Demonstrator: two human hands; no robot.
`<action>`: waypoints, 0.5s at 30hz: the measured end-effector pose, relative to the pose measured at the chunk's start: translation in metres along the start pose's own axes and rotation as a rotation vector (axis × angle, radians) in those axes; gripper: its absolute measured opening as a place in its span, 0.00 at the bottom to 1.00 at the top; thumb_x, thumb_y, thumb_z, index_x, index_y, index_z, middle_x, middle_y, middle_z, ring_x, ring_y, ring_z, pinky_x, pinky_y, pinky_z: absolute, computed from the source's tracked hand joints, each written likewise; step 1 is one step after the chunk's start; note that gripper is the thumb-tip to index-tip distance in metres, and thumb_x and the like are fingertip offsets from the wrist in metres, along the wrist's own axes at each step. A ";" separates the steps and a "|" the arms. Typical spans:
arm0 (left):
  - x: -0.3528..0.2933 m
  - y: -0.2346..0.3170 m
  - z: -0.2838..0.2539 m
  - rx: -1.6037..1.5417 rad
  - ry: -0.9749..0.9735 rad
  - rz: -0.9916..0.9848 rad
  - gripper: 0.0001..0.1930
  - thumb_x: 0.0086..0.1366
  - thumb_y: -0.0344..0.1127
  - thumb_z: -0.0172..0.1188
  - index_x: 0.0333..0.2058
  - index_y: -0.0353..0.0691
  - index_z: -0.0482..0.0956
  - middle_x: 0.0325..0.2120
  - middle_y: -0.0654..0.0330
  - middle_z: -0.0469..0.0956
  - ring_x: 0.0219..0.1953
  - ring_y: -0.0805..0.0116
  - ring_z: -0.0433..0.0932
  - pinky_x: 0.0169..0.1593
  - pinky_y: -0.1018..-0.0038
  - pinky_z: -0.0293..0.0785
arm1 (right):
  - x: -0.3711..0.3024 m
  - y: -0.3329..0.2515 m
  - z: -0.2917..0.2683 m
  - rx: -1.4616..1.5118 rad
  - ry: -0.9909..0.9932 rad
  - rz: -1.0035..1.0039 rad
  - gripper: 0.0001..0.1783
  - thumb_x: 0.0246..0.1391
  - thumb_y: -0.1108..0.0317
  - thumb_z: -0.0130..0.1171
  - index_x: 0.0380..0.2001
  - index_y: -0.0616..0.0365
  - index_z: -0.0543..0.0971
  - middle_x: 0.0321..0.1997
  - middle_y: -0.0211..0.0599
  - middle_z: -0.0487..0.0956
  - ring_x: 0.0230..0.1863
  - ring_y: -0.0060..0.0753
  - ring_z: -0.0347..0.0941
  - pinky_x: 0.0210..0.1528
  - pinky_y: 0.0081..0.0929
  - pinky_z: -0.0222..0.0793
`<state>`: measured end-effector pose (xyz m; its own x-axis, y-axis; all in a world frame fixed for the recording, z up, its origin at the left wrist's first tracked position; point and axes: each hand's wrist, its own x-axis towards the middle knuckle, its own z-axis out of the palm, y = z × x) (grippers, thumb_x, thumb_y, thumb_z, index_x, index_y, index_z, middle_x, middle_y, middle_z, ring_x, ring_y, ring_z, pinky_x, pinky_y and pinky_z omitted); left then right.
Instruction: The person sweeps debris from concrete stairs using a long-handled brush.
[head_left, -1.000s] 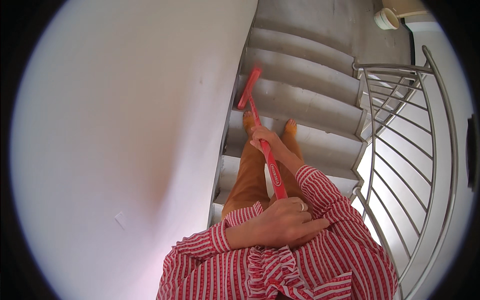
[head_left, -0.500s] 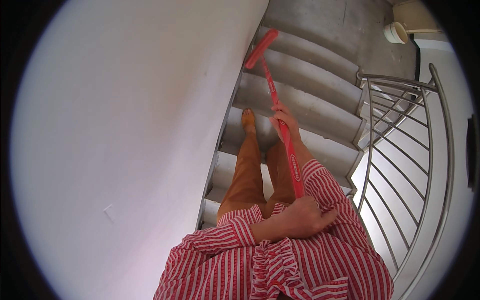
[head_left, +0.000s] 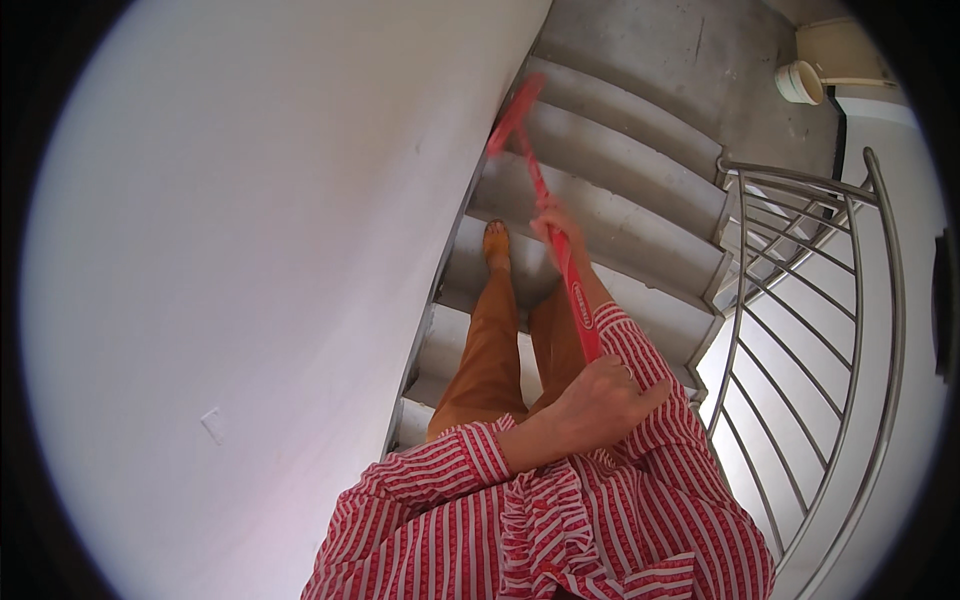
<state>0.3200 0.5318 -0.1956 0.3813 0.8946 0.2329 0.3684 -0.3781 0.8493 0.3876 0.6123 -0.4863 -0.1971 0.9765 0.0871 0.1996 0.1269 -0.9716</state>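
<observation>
A red long-handled mop [head_left: 584, 325] with a narrow bar-shaped head slants forward and to the left over the stairs. My left hand [head_left: 597, 405] is closed around the top end of its handle, close to my body. Farther down the shaft, my right hand [head_left: 554, 222] is wrapped around it, slightly smeared by motion. The mop head [head_left: 516, 113] is blurred and lies by the foot of the white wall, over an upper part of the view's steps. Whether it touches the step I cannot tell.
Grey concrete steps [head_left: 640, 205] lead down to a landing [head_left: 690, 60]. A white wall [head_left: 230, 250] borders them on the left, a curved metal railing [head_left: 890, 330] on the right. A whitish bucket [head_left: 799, 83] is at the far right. My left foot [head_left: 496, 245] is on a step.
My left hand has moved forward, up the view, and sits nearer my right hand. The mop head has shifted slightly down and left. The view has tilted a little.
</observation>
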 end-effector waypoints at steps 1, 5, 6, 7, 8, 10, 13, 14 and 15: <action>-0.001 -0.001 -0.005 0.003 0.044 0.000 0.14 0.60 0.33 0.62 0.45 0.43 0.86 0.12 0.66 0.68 0.18 0.68 0.68 0.32 0.70 0.71 | 0.016 -0.013 0.004 -0.064 -0.016 0.041 0.12 0.53 0.81 0.71 0.35 0.57 0.77 0.49 0.41 0.80 0.57 0.41 0.78 0.62 0.30 0.68; 0.012 0.017 -0.029 -0.166 0.298 0.087 0.15 0.56 0.29 0.64 0.44 0.37 0.85 0.14 0.66 0.67 0.20 0.66 0.70 0.33 0.67 0.71 | 0.058 -0.051 -0.019 -0.088 -0.059 -0.031 0.12 0.54 0.83 0.69 0.38 0.59 0.77 0.49 0.40 0.80 0.58 0.41 0.77 0.64 0.30 0.67; 0.020 0.022 -0.037 -0.231 0.371 0.130 0.15 0.56 0.28 0.64 0.44 0.35 0.84 0.15 0.66 0.67 0.21 0.66 0.70 0.34 0.67 0.72 | 0.065 -0.058 -0.029 -0.067 -0.074 -0.042 0.12 0.54 0.83 0.68 0.38 0.59 0.77 0.49 0.40 0.80 0.59 0.41 0.77 0.64 0.30 0.67; 0.026 0.021 -0.048 -0.310 0.448 0.185 0.15 0.55 0.26 0.65 0.43 0.34 0.84 0.17 0.65 0.67 0.22 0.66 0.71 0.36 0.67 0.73 | 0.066 -0.066 -0.040 -0.035 -0.093 -0.013 0.12 0.55 0.83 0.68 0.38 0.60 0.77 0.48 0.39 0.80 0.59 0.41 0.77 0.64 0.30 0.67; 0.032 0.021 -0.061 -0.392 0.491 0.190 0.16 0.55 0.24 0.66 0.44 0.33 0.84 0.18 0.64 0.67 0.23 0.65 0.71 0.38 0.68 0.74 | 0.064 -0.075 -0.050 -0.054 -0.084 -0.010 0.12 0.55 0.82 0.68 0.38 0.59 0.76 0.47 0.39 0.79 0.58 0.41 0.77 0.62 0.31 0.68; 0.043 0.020 -0.091 -0.554 0.532 0.157 0.19 0.55 0.21 0.66 0.48 0.31 0.81 0.22 0.61 0.69 0.26 0.66 0.73 0.41 0.69 0.75 | 0.059 -0.091 -0.068 -0.138 -0.025 -0.033 0.12 0.54 0.81 0.68 0.38 0.58 0.76 0.44 0.37 0.78 0.55 0.41 0.77 0.57 0.33 0.71; 0.027 0.025 -0.089 -0.767 0.697 -0.055 0.23 0.61 0.21 0.65 0.55 0.29 0.73 0.27 0.61 0.71 0.31 0.69 0.74 0.44 0.73 0.75 | 0.031 -0.097 -0.086 -0.270 -0.050 0.049 0.10 0.55 0.78 0.69 0.37 0.58 0.77 0.39 0.36 0.77 0.47 0.40 0.79 0.49 0.32 0.73; 0.016 0.023 -0.086 -0.802 0.708 -0.137 0.25 0.62 0.21 0.64 0.58 0.29 0.70 0.28 0.61 0.71 0.33 0.70 0.74 0.44 0.75 0.74 | 0.023 -0.101 -0.089 -0.339 -0.086 0.093 0.10 0.55 0.76 0.70 0.36 0.59 0.77 0.37 0.36 0.77 0.44 0.40 0.79 0.46 0.32 0.73; 0.006 0.020 -0.081 -0.847 0.721 -0.217 0.26 0.64 0.21 0.63 0.60 0.29 0.67 0.29 0.62 0.72 0.34 0.72 0.74 0.44 0.76 0.74 | 0.016 -0.105 -0.094 -0.415 -0.127 0.136 0.09 0.56 0.73 0.70 0.35 0.59 0.78 0.36 0.36 0.77 0.41 0.40 0.79 0.44 0.32 0.73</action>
<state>0.2611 0.5490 -0.1388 -0.2996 0.9537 0.0277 -0.4296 -0.1607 0.8886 0.4540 0.6306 -0.3617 -0.2532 0.9634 -0.0875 0.5947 0.0837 -0.7996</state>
